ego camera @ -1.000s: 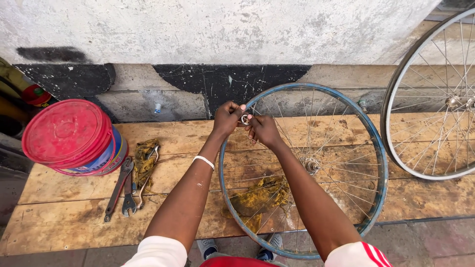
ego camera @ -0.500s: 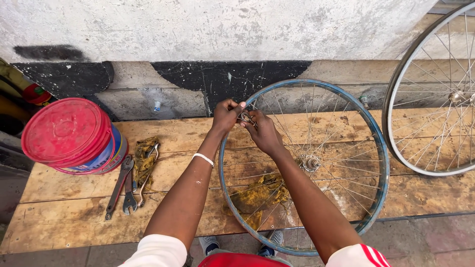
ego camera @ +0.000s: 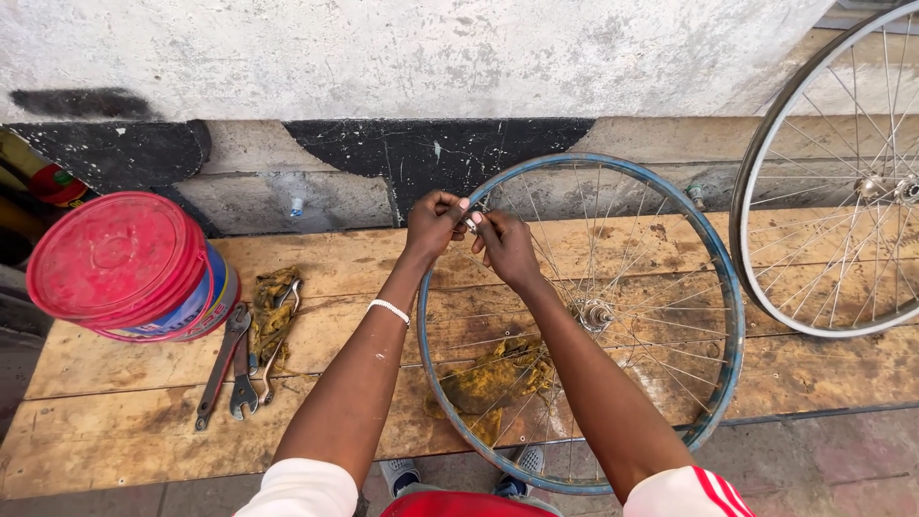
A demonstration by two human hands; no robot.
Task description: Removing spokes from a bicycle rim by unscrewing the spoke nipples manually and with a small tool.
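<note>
Both hands meet at the far edge of the blue-rimmed bicycle wheel (ego camera: 670,287), which stands tilted on the wooden worktop (ego camera: 124,421) with its near edge hanging over toward the person's feet. The left hand (ego camera: 433,222) and the right hand (ego camera: 505,247) are pressed close together, fingertips pinching a small metal tool or fitting (ego camera: 473,220) right at the rim where a spoke ends; it is too small to say exactly which. It looks to me like spoke adjustment, one nipple at a time, somewhere mid-round. The next move would call for a steady pinch and a small, controlled twist, with the wheel kept from rolling off its perch.

Under the wheel lies a dirty yellow rag (ego camera: 498,383). To the left sit a red-lidded bucket (ego camera: 120,263), some wrenches (ego camera: 230,364) and another rag (ego camera: 273,311). A second, silver wheel (ego camera: 756,278) leans at the right against the wall (ego camera: 383,57).
</note>
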